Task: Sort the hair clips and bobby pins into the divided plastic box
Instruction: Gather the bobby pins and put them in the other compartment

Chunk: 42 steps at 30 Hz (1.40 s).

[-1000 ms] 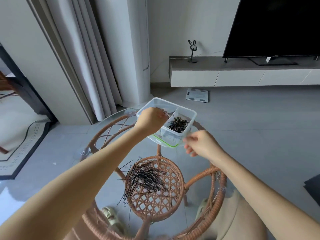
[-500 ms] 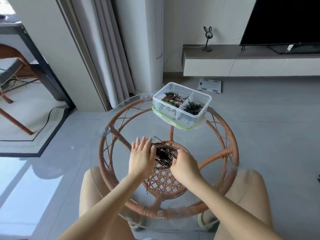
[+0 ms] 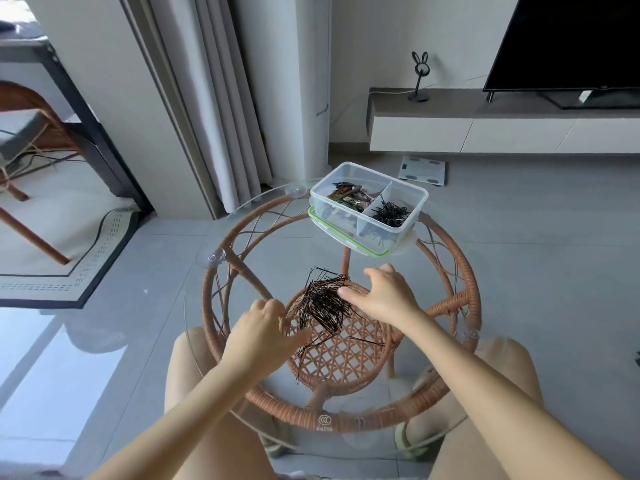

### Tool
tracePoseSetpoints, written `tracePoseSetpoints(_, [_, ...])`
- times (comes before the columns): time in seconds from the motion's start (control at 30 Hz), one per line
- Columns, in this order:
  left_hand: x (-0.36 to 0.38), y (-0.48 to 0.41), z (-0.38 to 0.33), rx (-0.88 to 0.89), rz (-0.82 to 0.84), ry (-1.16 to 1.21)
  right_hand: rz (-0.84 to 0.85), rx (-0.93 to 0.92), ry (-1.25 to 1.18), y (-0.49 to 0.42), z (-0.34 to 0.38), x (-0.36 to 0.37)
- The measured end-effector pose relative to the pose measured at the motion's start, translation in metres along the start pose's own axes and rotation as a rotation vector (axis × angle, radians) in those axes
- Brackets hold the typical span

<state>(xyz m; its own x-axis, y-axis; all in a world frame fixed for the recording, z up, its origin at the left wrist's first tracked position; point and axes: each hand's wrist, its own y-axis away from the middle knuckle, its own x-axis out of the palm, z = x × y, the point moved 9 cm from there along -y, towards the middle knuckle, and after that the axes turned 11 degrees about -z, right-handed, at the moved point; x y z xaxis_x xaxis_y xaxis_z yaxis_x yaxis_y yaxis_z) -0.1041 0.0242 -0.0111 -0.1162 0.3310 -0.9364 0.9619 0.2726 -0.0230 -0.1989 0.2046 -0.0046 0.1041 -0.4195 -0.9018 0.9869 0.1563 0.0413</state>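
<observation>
Left hand (image 3: pixel 261 327): grip curled, contents not discernible, at pile's near-left edge | right hand (image 3: pixel 384 294): grip spread wide, touching far-right edge | bobby pins (image 3: pixel 323 303) heaped between on tabletop (image 3: pixel 242 403), long axes mixed | box (image 3: pixel 369 207) beyond, nearer my right.

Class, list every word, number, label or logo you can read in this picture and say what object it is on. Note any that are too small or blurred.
"CCC": round mark on the near edge of the glass tabletop.
Line of small print under that mark: too small to read.
White tag on the TV stand: blurred, unreadable.
Plastic box, bathroom scale: no readable text.
</observation>
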Motion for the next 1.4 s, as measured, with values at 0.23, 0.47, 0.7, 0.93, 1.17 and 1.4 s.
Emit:
tracePoseSetpoints(0.23, [0.014, 0.0, -0.004, 0.181, 0.105, -0.144, 0.211, -0.396, 0.245, 0.013, 0.04, 0.04])
tracePoseSetpoints(0.47, [0.015, -0.026, -0.025, 0.225, 0.062, -0.144, 0.088, -0.341, -0.096, 0.026, 0.041, 0.031])
tracePoseSetpoints(0.7, [0.013, -0.031, -0.028, 0.153, 0.077, -0.095, -0.009, -0.309, -0.155, 0.028, 0.028, 0.016])
tracePoseSetpoints(0.93, [-0.001, -0.039, -0.019, 0.023, 0.061, 0.061, -0.075, -0.144, -0.298, 0.019, 0.001, -0.014])
tracePoseSetpoints(1.17, [-0.027, -0.051, -0.015, -0.117, 0.099, 0.298, -0.129, 0.031, -0.574, 0.003, -0.019, -0.051])
tracePoseSetpoints(1.4, [-0.058, -0.073, -0.035, -0.132, 0.069, 0.472, -0.289, 0.357, -0.826, -0.041, -0.053, -0.085])
